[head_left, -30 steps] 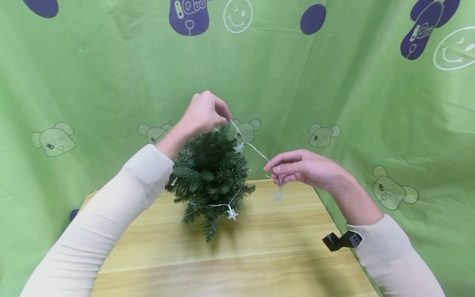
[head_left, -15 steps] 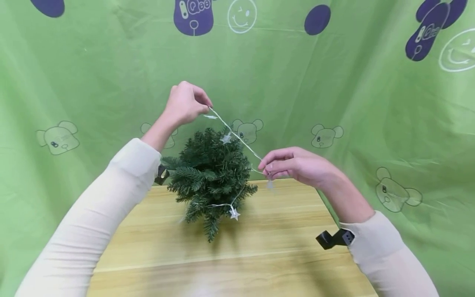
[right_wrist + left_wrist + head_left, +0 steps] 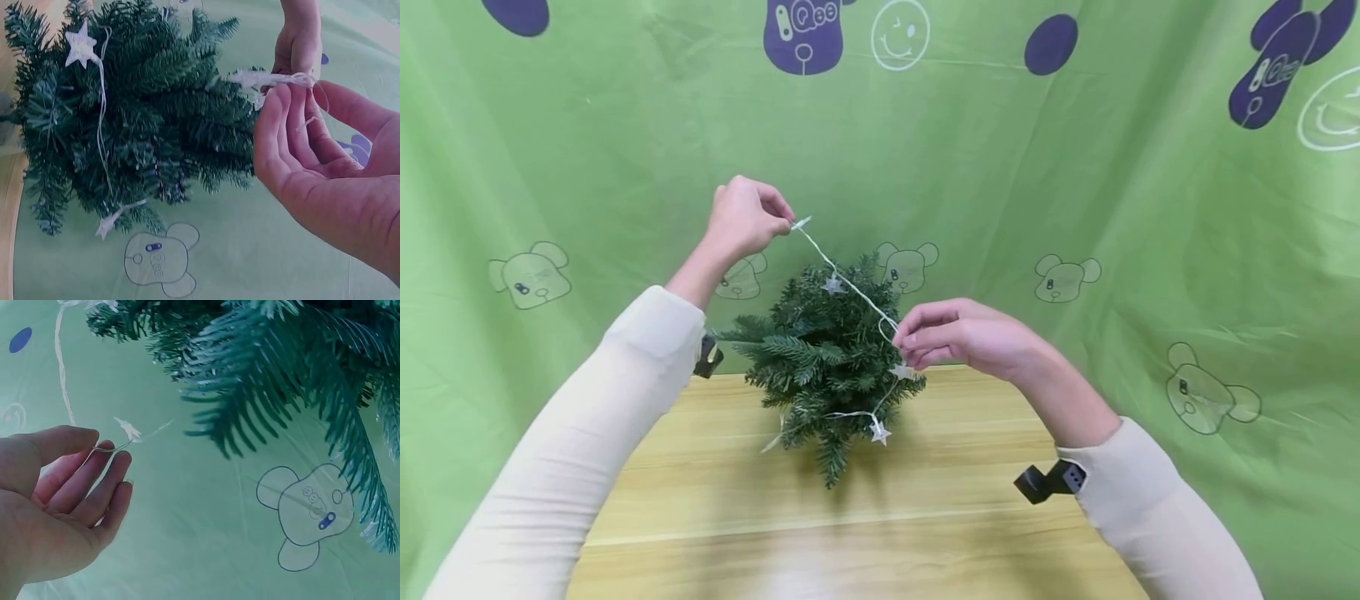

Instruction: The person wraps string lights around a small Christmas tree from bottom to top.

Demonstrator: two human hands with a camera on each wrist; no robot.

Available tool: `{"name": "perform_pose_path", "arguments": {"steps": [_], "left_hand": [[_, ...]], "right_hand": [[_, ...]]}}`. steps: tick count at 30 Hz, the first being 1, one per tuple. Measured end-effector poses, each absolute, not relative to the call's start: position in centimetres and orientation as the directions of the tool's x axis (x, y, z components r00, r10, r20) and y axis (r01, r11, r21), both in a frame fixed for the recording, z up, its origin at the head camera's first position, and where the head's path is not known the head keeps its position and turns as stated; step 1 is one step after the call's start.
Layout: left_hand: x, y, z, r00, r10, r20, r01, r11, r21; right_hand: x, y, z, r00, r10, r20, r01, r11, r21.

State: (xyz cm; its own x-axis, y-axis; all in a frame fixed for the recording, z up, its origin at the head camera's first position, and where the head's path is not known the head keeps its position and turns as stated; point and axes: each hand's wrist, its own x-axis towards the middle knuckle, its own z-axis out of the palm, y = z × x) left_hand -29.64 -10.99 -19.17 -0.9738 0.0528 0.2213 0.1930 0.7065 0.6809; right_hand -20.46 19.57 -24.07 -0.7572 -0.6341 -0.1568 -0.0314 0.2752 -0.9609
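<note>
Head view: above and left of the tree [image 3: 823, 358], the left hand [image 3: 743, 217] pinches the string of star lights [image 3: 856, 290]; at the tree's right side, the right hand [image 3: 966, 336] pinches it too; a lower run lies against the tree's branches; it should handle light and limp, likely to tangle, its stars [image 3: 879, 431] perhaps brittle; best pinched by the wire.

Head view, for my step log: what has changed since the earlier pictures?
The left hand moved left, from above the tree to its upper left; the right hand moved left, toward the tree. Both still pinch the star string; the tree and its low front star stayed put.
</note>
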Motion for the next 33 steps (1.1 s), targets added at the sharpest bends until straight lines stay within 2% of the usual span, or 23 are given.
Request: {"name": "perform_pose_path", "arguments": {"steps": [18,24,33], "left_hand": [[-31.0,-9.5,-19.4,-0.971,0.028,0.235,0.198,0.643,0.74],[-31.1,-10.8,-20.5,-0.984,0.015,0.178,0.144,0.656,0.741],[-29.7,-13.7,-21.2,-0.989,0.068,0.134,0.142,0.716,0.683]], "right_hand": [[-20.2,19.3,-24.6,-0.774,-0.612,-0.162,0.003,0.253,-0.968],[-20.2,18.7,-24.8,-0.768,-0.62,-0.159,-0.014,0.266,-0.964],[-20.4,18.1,-25.2,-0.772,-0.612,-0.172,-0.013,0.286,-0.958]]}}
